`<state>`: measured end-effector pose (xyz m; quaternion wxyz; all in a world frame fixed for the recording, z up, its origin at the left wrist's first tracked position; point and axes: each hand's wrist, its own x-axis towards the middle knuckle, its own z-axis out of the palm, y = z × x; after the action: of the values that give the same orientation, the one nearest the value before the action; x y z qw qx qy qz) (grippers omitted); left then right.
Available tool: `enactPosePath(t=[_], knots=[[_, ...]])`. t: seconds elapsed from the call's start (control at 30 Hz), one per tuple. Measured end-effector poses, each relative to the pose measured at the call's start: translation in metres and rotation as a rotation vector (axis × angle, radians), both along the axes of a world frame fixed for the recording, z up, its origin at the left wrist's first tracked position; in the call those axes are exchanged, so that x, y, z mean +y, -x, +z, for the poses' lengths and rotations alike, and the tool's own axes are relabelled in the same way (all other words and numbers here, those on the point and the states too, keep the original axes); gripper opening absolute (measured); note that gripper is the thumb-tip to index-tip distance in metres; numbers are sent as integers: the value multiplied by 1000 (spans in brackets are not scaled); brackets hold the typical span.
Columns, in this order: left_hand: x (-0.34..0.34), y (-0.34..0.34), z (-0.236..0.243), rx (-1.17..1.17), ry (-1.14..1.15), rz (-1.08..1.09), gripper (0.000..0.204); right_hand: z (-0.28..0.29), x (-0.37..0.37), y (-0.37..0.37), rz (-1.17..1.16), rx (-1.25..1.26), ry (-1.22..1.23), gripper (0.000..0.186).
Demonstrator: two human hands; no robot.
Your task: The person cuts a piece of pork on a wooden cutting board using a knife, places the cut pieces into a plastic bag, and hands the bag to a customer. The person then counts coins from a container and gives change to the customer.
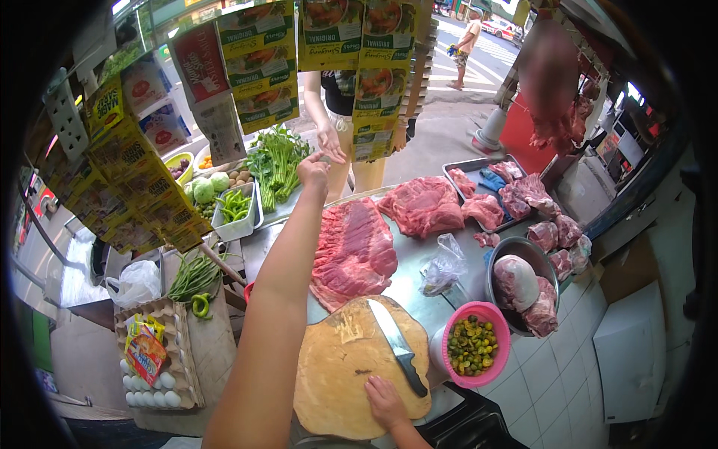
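My left arm stretches far across the counter, and my left hand (314, 173) is closed, its fingertips meeting the hand (332, 144) of a person on the other side. What my fingers hold, if anything, is too small to make out. My right hand (385, 400) lies flat on the round wooden chopping board (329, 389), fingers apart. Beside it on the board rests a knife (395, 337) with a black handle, its blade pointing away from me. A large slab of raw ribbed meat (353, 251) touches the board's far edge.
Seasoning packets (258, 67) hang overhead, partly hiding the person. Right stand a pink bucket of small green fruit (473, 346), a metal bowl of meat (522, 288) and a meat tray (486, 173). Left are an egg tray (179, 352), green beans (196, 275) and leafy greens (278, 168).
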<state>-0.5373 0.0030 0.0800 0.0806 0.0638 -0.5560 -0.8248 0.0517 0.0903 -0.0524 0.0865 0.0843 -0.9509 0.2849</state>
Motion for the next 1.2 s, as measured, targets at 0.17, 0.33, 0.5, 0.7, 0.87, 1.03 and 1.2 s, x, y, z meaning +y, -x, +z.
enactPosePath(t=[0.17,0.33,0.5,0.7,0.87,1.03,1.2], knots=[[8,19,-5,348,745,198,14,0,1,2,-16,-20,-1,35],[18,11,0,446,1101,-31,21,-1,3,4,-25,-34,25,36],[36,6,-8,26,641,-397,33,-1,5,5,-21,-63,24,37],[51,11,-45,376,837,-552,24,2,5,6,-20,-76,4,37],[53,8,-56,523,1030,-380,15,3,6,7,-18,-64,12,37],[48,7,-51,547,1303,-333,26,3,5,6,-13,-67,14,37],[56,-31,-36,746,1206,-100,40,-1,5,5,-12,-97,40,37]])
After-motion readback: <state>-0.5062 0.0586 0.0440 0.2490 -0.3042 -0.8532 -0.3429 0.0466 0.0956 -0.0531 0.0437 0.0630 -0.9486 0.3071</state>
